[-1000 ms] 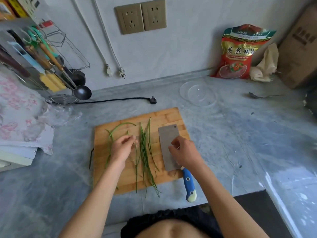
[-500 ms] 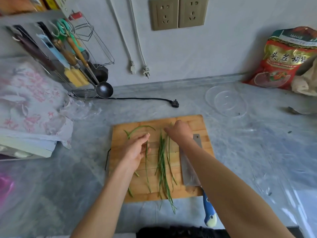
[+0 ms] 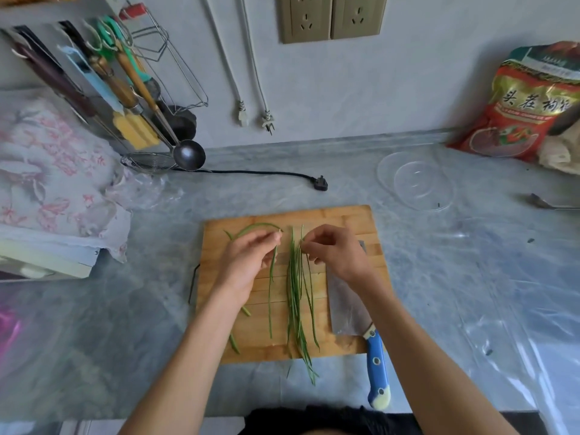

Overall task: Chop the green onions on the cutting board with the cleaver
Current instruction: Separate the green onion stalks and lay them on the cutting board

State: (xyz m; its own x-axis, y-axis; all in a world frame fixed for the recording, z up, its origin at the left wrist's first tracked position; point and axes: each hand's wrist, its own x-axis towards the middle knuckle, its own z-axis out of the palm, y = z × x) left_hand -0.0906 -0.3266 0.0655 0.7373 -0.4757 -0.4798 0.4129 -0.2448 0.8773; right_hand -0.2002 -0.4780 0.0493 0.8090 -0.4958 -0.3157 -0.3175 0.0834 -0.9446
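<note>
A wooden cutting board [image 3: 342, 221] lies on the grey counter. Long thin green onions [image 3: 295, 296] run lengthwise down its middle, their tips hanging past the near edge. One curved strand [image 3: 254, 227] lies at the far left of the board. My left hand [image 3: 248, 262] pinches the top of a single strand. My right hand [image 3: 335, 249] pinches the tops of the bunched strands. The cleaver [image 3: 345, 312] lies flat on the board's right side, its blue handle [image 3: 376, 368] pointing toward me, with no hand on it.
A clear glass bowl [image 3: 416, 180] sits on the counter, far right of the board. A black power plug [image 3: 320, 183] and its cord lie behind the board. A utensil rack with a ladle [image 3: 188, 153] stands at far left. A red snack bag [image 3: 527, 102] leans on the wall.
My right hand let go of the cleaver and moved to the tops of the green onions. My left hand picked up the end of a single strand. The view shifted left.
</note>
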